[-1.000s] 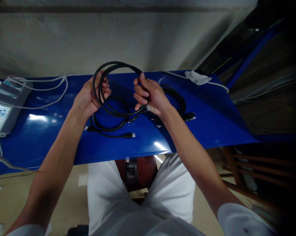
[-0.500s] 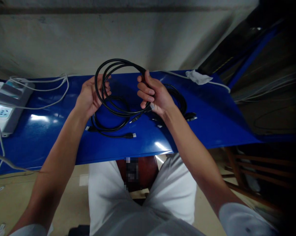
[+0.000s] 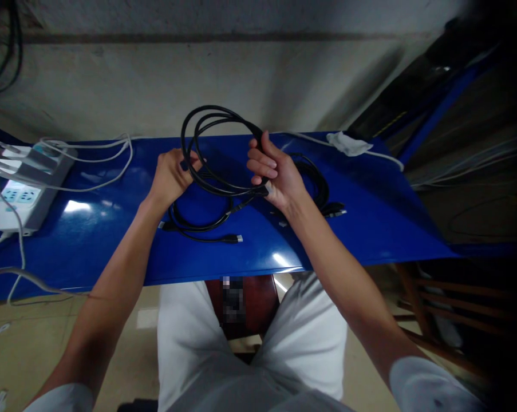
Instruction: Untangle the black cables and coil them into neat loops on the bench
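A black cable (image 3: 214, 107) wound in several loops is held up above the blue table. My right hand (image 3: 279, 171) is wrapped round the gathered right side of the loops, and a grey-tipped plug sticks out below its fingers. My left hand (image 3: 172, 174) is at the left side of the loops, its fingers bent and closed at the cable; a small dark piece by its thumb is hard to make out. Behind and below lies another coiled black cable (image 3: 202, 228) with a plug (image 3: 231, 238) at its end. A further black cable coil (image 3: 320, 183) lies partly hidden behind my right wrist.
A white power strip (image 3: 30, 200) with white cords (image 3: 90, 187) stands on the left of the blue table (image 3: 378, 212). At the back right a crumpled white piece (image 3: 349, 144) lies on a pale cord. A wall rises behind; a wooden chair (image 3: 421, 303) is at lower right.
The view has shifted slightly, so things on the table appear lower and further right. My left hand has turned and closed more at the loops. My right hand keeps its hold.
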Tool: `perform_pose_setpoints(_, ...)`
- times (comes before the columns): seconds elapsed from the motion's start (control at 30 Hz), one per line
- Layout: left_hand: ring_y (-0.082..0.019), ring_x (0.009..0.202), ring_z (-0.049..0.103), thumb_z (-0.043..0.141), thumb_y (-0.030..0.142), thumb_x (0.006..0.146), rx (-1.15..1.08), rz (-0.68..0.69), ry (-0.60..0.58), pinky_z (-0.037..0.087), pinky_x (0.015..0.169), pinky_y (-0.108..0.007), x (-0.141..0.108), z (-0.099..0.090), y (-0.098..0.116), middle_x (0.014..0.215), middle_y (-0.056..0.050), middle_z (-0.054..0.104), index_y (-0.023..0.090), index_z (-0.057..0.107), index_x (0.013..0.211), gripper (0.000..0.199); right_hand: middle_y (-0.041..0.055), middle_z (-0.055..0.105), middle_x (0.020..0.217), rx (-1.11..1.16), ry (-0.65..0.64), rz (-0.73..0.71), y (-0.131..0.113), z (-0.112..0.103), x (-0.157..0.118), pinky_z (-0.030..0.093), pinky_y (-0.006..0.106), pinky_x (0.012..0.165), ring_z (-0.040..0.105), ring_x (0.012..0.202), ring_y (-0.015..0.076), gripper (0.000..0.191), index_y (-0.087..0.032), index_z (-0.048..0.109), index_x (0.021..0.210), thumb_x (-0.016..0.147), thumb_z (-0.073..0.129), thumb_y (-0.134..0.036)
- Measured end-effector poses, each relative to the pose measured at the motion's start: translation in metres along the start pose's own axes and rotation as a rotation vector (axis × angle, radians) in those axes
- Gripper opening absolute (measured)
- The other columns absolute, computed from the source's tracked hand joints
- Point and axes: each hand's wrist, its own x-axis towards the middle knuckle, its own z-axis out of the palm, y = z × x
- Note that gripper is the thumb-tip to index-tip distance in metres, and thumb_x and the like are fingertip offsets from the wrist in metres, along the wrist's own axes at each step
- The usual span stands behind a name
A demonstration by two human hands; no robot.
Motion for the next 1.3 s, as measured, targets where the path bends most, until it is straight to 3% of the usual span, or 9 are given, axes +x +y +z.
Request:
perform_pose_setpoints(0.17,-0.029,0.116,0.073,0.078,0.044,0.101,-0.039,0.071,0.115,0.054,0.110,-0.035,0.003,-0.004,0.000,0.108,-0.008,0.080,0.024,0.085,0.104,0.022,-0.0139,0.030,0.059,0.057,0.036,0.031,0.023,0.018,-0.010,0.066,0.021,0.052,0.028,0.043,0.0081,0.037,-0.022,0.060,0.099,0.116,0.063,-0.055)
perform_pose_setpoints(0.37,-0.023,0.098,0.079,0.078,0.060,0.100,-0.316,-0.027,0.187,0.061,0.091,-0.032,0.010,-0.012,0.000,0.093,-0.003,0.076,0.027,0.079,0.108,0.035,-0.0125,0.035,0.059,0.116,0.161,-0.053,0.070,0.039,-0.035,0.074,0.028,0.065,0.032,0.048,0.0095,0.035,-0.022,0.061,0.097,0.114,0.067,-0.053)
perform_pose_setpoints(0.57,-0.027,0.078,0.080,0.073,0.086,0.091,-0.403,-0.229,-0.076,0.062,0.072,-0.037,0.007,-0.031,0.005,0.094,-0.014,0.082,0.018,0.082,0.115,0.073,-0.0120,0.043,0.062,0.080,0.312,-0.217,0.124,0.043,-0.033,0.077,0.043,0.080,0.043,0.055,0.0098,0.044,-0.024,0.058,0.098,0.103,0.079,-0.063)
perform_pose_setpoints(0.7,-0.024,0.076,0.076,0.102,0.062,0.071,-0.295,-0.167,-0.194,0.057,0.069,-0.033,0.006,-0.035,0.000,0.094,-0.012,0.084,0.016,0.086,0.111,0.063,-0.0090,0.059,0.072,0.020,0.386,-0.257,0.147,0.039,-0.031,0.074,0.037,0.084,0.063,0.067,0.0112,0.040,-0.024,0.058,0.103,0.097,0.087,-0.050)
perform_pose_setpoints(0.8,-0.023,0.080,0.076,0.105,0.054,0.068,-0.275,-0.111,-0.229,0.060,0.077,-0.036,0.007,-0.031,-0.006,0.097,-0.012,0.085,0.016,0.089,0.111,0.059,-0.0012,0.077,0.098,-0.176,0.387,-0.311,0.155,0.034,-0.041,0.070,0.032,0.095,0.077,0.092,0.0150,0.043,-0.024,0.063,0.113,0.088,0.094,-0.040)
perform_pose_setpoints(1.0,-0.029,0.096,0.081,0.099,0.051,0.076,-0.263,-0.081,-0.257,0.063,0.097,-0.044,0.009,-0.023,-0.017,0.108,-0.013,0.087,0.019,0.091,0.114,0.050,0.0081,0.067,0.158,-0.608,0.416,-0.365,0.148,0.030,-0.096,0.047,0.043,0.134,0.062,0.151,0.0251,0.057,-0.028,0.069,0.141,0.092,0.091,-0.047)
perform_pose_setpoints(1.13,-0.033,0.111,0.081,0.095,0.046,0.083,-0.233,-0.032,-0.244,0.060,0.107,-0.047,0.010,-0.021,-0.021,0.118,-0.013,0.086,0.020,0.091,0.116,0.042,0.0107,0.071,0.153,-1.047,0.370,-0.409,0.111,0.012,-0.127,0.048,0.052,0.133,0.067,0.146,0.0281,0.041,-0.027,0.072,0.141,0.107,0.074,-0.050)
perform_pose_setpoints(1.23,-0.032,0.108,0.081,0.092,0.042,0.086,-0.199,-0.023,-0.247,0.060,0.105,-0.047,0.010,-0.020,-0.024,0.117,-0.013,0.086,0.020,0.091,0.117,0.038,0.0149,0.071,0.151,-1.585,0.494,-0.654,0.071,-0.023,-0.139,0.040,0.063,0.135,0.057,0.155,0.0347,0.041,-0.025,0.074,0.140,0.107,0.072,-0.050)
perform_pose_setpoints(1.3,-0.031,0.105,0.081,0.090,0.041,0.088,-0.153,0.001,-0.239,0.060,0.103,-0.046,0.010,-0.019,-0.026,0.116,-0.012,0.086,0.021,0.091,0.115,0.034,0.0169,0.068,0.157,-1.826,0.522,-0.695,0.047,-0.051,-0.144,0.037,0.069,0.135,0.048,0.163,0.0397,0.052,-0.023,0.071,0.146,0.106,0.072,-0.056)
